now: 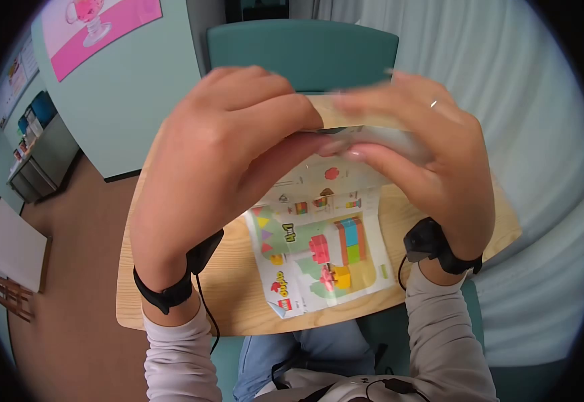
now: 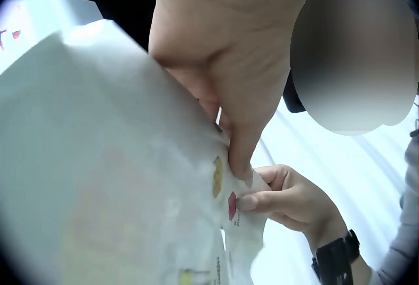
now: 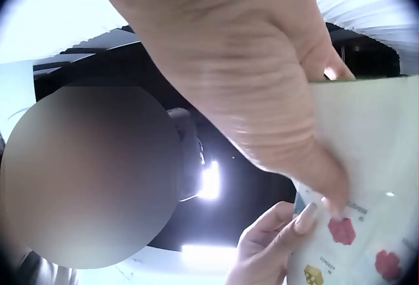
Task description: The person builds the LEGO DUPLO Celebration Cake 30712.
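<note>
"Where is the sheet (image 1: pixel 366 281) held?"

"Over the counter (image 1: pixel 231 295), its far edge pinched by the left hand (image 1: pixel 218 147) and right hand (image 1: pixel 449 161), thumbs close together."

"Why are both used?"

"So that the edge is steadied from two sides, presumably."

"And each grip?"

"Narrow, closed on the sheet; some right fingers are blurred."

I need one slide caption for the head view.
Left hand and right hand pinch a printed sheet above a table.

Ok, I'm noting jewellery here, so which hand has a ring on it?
The right hand: a shiny ring shows on one finger, while none shows on the left hand.
</note>
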`<state>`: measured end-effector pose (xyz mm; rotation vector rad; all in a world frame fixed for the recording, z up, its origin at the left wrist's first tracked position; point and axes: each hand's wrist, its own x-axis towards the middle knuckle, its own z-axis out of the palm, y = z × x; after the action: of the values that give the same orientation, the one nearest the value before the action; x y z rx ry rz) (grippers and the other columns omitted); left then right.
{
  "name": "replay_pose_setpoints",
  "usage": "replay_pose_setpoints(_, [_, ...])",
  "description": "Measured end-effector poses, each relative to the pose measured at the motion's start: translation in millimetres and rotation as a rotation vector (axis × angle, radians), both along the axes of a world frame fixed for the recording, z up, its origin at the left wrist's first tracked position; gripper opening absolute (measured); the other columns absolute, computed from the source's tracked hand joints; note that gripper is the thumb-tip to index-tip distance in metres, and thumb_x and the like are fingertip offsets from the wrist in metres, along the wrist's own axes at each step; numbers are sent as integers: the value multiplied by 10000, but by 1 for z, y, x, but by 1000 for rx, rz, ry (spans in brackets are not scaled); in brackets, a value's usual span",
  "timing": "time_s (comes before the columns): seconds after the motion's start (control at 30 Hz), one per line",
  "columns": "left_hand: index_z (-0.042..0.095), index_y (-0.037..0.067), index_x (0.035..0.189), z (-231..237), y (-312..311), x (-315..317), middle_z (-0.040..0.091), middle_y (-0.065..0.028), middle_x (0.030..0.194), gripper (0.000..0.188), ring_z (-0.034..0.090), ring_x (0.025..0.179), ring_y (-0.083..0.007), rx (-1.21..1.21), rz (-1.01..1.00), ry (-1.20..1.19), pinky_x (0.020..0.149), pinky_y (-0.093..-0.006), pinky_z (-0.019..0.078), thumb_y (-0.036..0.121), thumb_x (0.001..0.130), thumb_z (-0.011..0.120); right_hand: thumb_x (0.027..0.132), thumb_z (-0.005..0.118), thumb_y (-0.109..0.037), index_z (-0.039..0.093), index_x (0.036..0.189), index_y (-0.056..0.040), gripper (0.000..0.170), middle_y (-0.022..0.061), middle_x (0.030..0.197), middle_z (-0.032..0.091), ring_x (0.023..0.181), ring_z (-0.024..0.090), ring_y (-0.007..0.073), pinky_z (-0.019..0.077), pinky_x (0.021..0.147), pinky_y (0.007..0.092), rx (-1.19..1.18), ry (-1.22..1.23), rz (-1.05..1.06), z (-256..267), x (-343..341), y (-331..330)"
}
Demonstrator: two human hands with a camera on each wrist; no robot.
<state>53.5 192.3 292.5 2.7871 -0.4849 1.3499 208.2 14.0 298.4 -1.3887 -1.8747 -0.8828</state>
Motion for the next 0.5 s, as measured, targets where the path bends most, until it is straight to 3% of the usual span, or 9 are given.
replay_pose_setpoints(0.07, [624,13,826,5,-3,1,628,-110,817,187,609,786,-257,103,32,-146,771,-342,484,36,702,763,779,733,-50,681,1051,-6,281,57,987,715,895,664,167,499,838,285,-197,-23,-143,-2,2,-8])
replay_pose_setpoints(0.1, [632,14,935,5,5,0,660,-107,925,295,628,893,-249,102,58,-193,850,-324,473,47,696,801,779,733,-50,681,1051,-6,281,57,987,715,895,664,167,499,838,285,-197,-17,-148,-2,0,-10])
replay_pose_setpoints(0.17, [598,16,1077,0,20,5,649,-113,1039,404,617,977,-239,-51,39,-303,888,-324,460,120,741,797,860,703,-98,697,1040,7,208,35,900,718,803,663,118,497,754,231,10,683,-136,1,-3,-9])
replay_pose_setpoints(0.23, [564,18,1219,-6,28,3,638,-119,1152,520,605,1061,-230,-197,20,-416,927,-324,447,192,786,793,891,683,-132,698,1054,13,219,36,905,714,800,653,95,488,736,210,125,805,-55,-2,19,-11])
replay_pose_setpoints(0.3, [316,13,1473,-6,36,2,520,-146,1372,858,529,1220,-244,-649,3,-258,999,-373,408,408,840,739,922,664,-165,699,1069,19,239,36,909,710,796,643,71,479,719,189,245,925,28,1,43,-16])
replay_pose_setpoints(0.33, [316,13,1473,-9,47,-2,520,-146,1372,858,529,1220,-244,-643,-2,-258,999,-373,408,408,840,739,920,667,-185,698,1079,25,265,39,904,709,788,641,70,478,714,191,271,993,12,3,52,-19])
replay_pose_setpoints(0.4, [181,133,1547,-16,65,-7,423,-205,1468,1093,362,1390,-346,-995,-540,504,1101,-523,284,522,734,800,918,671,-205,698,1089,31,293,43,898,709,780,640,69,477,709,192,310,1058,-5,6,57,-24])
replay_pose_setpoints(0.47, [148,-7,1534,-24,43,7,401,-217,1473,1144,428,1339,-328,-889,-616,603,1080,-454,328,574,758,755,879,711,-298,717,935,19,322,9,788,690,671,591,39,446,610,195,366,978,-174,7,58,-29])
replay_pose_setpoints(0.5, [158,-22,1527,-26,31,9,382,-197,1492,1074,400,1363,-317,-827,-536,648,1104,-446,298,441,789,786,879,711,-298,717,935,19,322,9,788,690,671,591,39,446,610,195,375,976,-180,7,56,-33])
